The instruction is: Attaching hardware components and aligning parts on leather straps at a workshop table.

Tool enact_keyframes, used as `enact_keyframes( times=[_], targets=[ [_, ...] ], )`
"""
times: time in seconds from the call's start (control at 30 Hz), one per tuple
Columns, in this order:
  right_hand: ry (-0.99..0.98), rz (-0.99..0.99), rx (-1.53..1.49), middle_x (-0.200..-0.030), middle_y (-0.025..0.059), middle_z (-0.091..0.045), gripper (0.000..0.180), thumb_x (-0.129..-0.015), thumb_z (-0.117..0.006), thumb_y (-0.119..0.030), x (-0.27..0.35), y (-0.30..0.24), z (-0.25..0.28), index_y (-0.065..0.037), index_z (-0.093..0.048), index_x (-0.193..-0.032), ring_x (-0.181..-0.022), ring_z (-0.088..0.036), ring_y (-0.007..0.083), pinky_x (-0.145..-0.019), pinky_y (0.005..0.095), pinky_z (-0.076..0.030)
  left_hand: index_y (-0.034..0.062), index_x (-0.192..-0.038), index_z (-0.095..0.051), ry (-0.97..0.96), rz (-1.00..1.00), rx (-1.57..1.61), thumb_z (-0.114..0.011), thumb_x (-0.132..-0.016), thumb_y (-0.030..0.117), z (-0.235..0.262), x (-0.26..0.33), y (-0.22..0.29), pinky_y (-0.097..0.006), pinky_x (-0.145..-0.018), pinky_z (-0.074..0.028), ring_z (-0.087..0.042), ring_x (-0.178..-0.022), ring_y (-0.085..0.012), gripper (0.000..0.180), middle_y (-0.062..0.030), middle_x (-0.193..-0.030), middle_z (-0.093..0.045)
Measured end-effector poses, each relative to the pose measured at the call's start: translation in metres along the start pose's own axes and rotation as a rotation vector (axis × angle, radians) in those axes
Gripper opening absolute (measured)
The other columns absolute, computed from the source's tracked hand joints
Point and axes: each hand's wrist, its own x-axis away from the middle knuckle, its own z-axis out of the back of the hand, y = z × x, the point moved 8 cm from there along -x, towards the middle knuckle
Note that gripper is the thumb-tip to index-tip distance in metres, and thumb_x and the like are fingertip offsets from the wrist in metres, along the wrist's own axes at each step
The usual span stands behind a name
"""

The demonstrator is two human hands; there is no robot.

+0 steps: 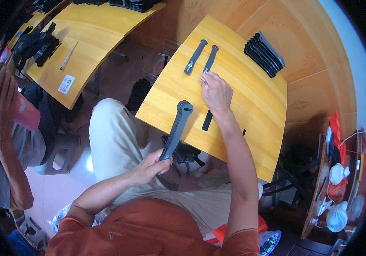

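Note:
My left hand [152, 167] is closed round the lower end of a stack of dark grey straps [177, 128]. The stack tilts up in front of the table's near edge, its rounded ends with slots at the top. At the middle of the wooden table [170, 94], my right hand [218, 91] pinches the near end of a grey strap [211, 57] lying flat. Just left of it lies a similar strap [195, 56] with a small pale print. A black strip [207, 121] shows beside my right wrist, its far part hidden under the hand.
A stack of black flat pieces [264, 54] sits at the table's far right edge. Part of another dark strip [244, 132] shows right of my forearm. At left, a person [8, 128] sits by a second table [97, 25] holding black items. A small fan [337, 219] stands right.

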Motion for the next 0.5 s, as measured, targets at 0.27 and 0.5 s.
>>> enact_keyframes(
  times=[0.27,0.5],
  targets=[
    [-0.054,-0.059,0.018,-0.108,0.0089,-0.071,0.022,-0.087,-0.069,-0.023,-0.002,-0.007,-0.002,-0.008,-0.072,-0.102,-0.093,-0.069,0.0306,-0.079,0.0404,-0.056,0.0052,-0.106,-0.047,0.03,0.006,-0.056,-0.031,-0.105,0.048,0.002,0.0,0.004,-0.026,-0.063,-0.037,-0.042,-0.068,-0.01,0.046,-0.0018,-0.075,-0.046],
    [-0.077,-0.107,0.015,-0.116,0.0098,-0.068,0.029,-0.088,-0.068,-0.028,0.004,-0.006,0.004,-0.006,-0.071,-0.107,-0.099,-0.068,0.0312,-0.084,0.0412,-0.055,0.0048,-0.115,-0.049,0.043,-0.049,-0.088,-0.026,-0.107,0.042,0.001,-0.001,0.014,-0.026,-0.069,-0.038,-0.042,-0.071,-0.011,0.044,-0.0029,-0.079,-0.048]
  ],
)
